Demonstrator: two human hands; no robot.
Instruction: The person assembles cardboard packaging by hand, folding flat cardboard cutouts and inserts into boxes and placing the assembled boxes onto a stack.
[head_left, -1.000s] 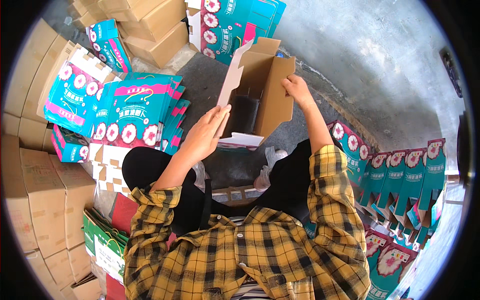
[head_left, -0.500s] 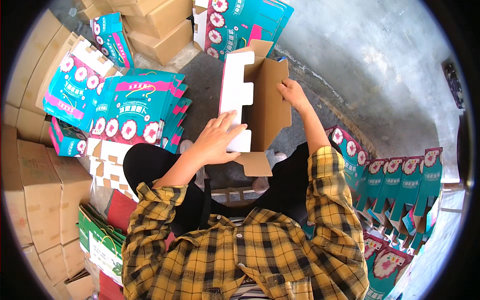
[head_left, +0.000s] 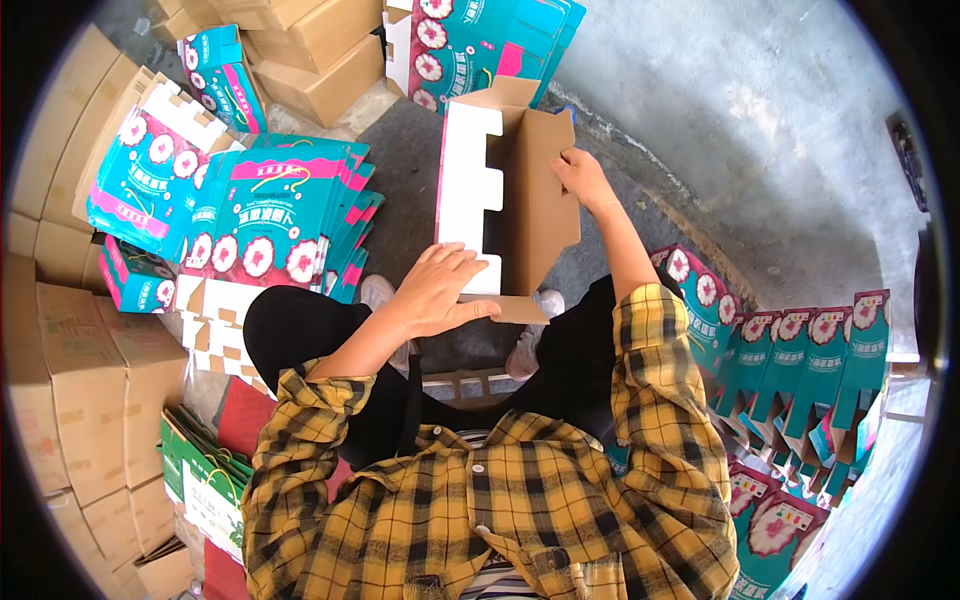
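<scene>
Cardboard is filling my hands: I am holding a half-folded carton [head_left: 515,195] upright over my knees, its brown inside facing me and its white notched flap [head_left: 468,200] standing on the left. My left hand [head_left: 440,290] is lying flat with fingers spread against the flap's lower edge, and my right hand [head_left: 580,178] is pinching the carton's right wall (the thumb seems tucked inside, though I cannot quite tell). Teal printed flat boxes [head_left: 270,215] are lying stacked on the floor to my left, beside plain brown cartons [head_left: 85,370].
</scene>
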